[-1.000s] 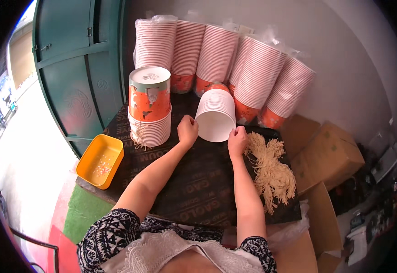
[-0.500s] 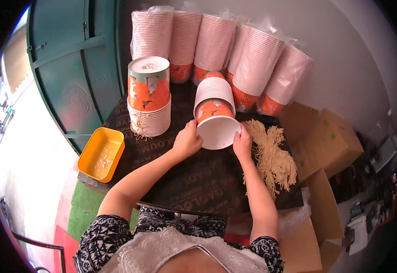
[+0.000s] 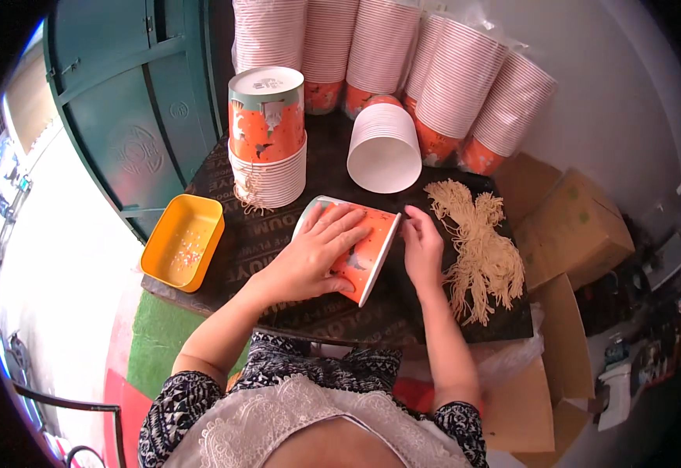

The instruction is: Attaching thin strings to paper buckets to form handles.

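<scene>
A single orange paper bucket (image 3: 362, 269) with a white rim and pale green base lies on its side near the table's front. My left hand (image 3: 321, 253) is laid over its wall with fingers stretched and thumb below, holding it. Just right of its rim, my right hand (image 3: 423, 253) is loosely curled, with nothing visible in it. Behind lies a nested stack of buckets (image 3: 385, 148), its white mouth facing me. Upside-down buckets (image 3: 267, 132) stand stacked at the left, with beige strings hanging on their side. A bundle of beige strings (image 3: 485, 257) lies right of my right hand.
A yellow tray (image 3: 157, 257) with small bits in it sits at the table's left edge. Tall plastic-wrapped bucket stacks (image 3: 457, 90) line the back. Cardboard boxes (image 3: 582, 230) stand right of the black table (image 3: 309, 318). A green metal door (image 3: 133, 117) is at the left.
One bucket has come away from the lying stack toward me and turned sideways. My left hand has moved onto its wall; my right hand has come off the rim.
</scene>
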`<move>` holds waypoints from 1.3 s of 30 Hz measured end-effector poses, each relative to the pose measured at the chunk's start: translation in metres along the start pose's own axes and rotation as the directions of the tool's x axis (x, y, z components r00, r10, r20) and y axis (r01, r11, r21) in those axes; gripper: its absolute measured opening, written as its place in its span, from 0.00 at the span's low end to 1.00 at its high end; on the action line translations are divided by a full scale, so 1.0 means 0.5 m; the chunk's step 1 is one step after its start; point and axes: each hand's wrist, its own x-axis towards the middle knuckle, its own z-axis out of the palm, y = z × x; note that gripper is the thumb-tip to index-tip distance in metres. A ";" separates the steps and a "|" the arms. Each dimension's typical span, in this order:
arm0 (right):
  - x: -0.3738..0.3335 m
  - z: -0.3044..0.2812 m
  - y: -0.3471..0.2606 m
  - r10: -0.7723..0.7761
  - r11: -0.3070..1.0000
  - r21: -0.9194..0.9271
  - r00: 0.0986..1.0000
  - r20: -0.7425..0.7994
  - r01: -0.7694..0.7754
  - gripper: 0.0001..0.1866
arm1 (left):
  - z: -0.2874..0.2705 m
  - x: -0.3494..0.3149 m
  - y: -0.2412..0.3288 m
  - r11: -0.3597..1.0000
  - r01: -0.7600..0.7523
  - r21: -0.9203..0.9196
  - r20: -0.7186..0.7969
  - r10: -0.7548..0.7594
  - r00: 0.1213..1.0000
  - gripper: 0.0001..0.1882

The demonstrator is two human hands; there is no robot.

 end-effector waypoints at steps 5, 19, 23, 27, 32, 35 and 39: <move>-0.121 -0.001 -0.109 0.307 0.845 0.403 0.936 0.173 -0.351 0.10 | 0.029 -0.007 0.000 0.996 0.083 0.034 -0.160 -0.077 0.984 0.49; -0.186 0.052 -0.110 0.210 0.651 0.686 0.945 0.249 -0.326 0.13 | 0.062 -0.004 0.010 0.991 0.090 -0.104 -0.291 -0.117 0.949 0.43; -0.195 0.063 -0.096 0.195 0.649 0.709 0.961 0.195 -0.275 0.14 | 0.097 -0.020 0.005 0.986 -0.007 -0.167 -0.448 -0.070 0.891 0.31; -0.203 0.071 -0.099 0.205 0.635 0.726 0.963 0.173 -0.266 0.13 | 0.096 -0.022 0.031 0.989 -0.013 -0.144 -0.495 -0.061 0.867 0.18; -0.207 0.076 -0.108 0.216 0.662 0.706 0.966 0.141 -0.251 0.13 | 0.104 -0.029 0.033 0.990 -0.001 -0.140 -0.516 -0.072 0.853 0.17; -0.210 0.083 -0.127 0.235 0.707 0.660 0.964 0.121 -0.255 0.08 | 0.108 -0.034 0.031 0.987 0.005 -0.159 -0.527 -0.089 0.845 0.18; -0.220 0.090 -0.138 0.199 0.811 0.548 0.977 0.071 -0.205 0.07 | 0.109 -0.044 0.037 0.989 0.046 -0.140 -0.522 -0.114 0.845 0.17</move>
